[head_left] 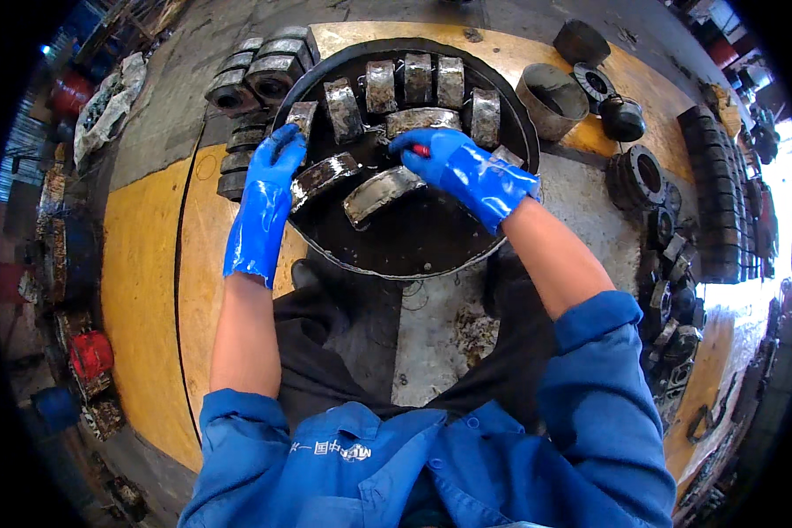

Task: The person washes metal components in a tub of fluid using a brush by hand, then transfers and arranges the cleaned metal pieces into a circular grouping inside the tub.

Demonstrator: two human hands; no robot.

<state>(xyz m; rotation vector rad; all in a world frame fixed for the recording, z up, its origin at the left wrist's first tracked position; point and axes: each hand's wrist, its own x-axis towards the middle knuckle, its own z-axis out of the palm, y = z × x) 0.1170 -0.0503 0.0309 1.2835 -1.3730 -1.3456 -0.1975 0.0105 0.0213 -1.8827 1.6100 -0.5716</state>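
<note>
Blue rubber gloves cover both my hands. My left hand [279,155] is at the left rim of a round black pan [396,260], fingers apart, beside an oily curved metal block [302,116]; whether it touches the block is unclear. Closed over the pan's middle, my right hand [442,151] grips a red-handled tool [421,150], whose working end is hidden. Just below that hand lies a curved metal block [381,195], with another block [324,180] to its left. A wider block [423,120] sits just above the right glove. Several more stand along the far side.
Stacked metal rings [277,66] stand beyond the pan's left edge. To its right are a grey bucket [552,101], a dark pot [622,118] and ring-shaped parts [635,175]. Rows of dark blocks [711,194] line the far right. Yellowish boards [141,308] cover some floor.
</note>
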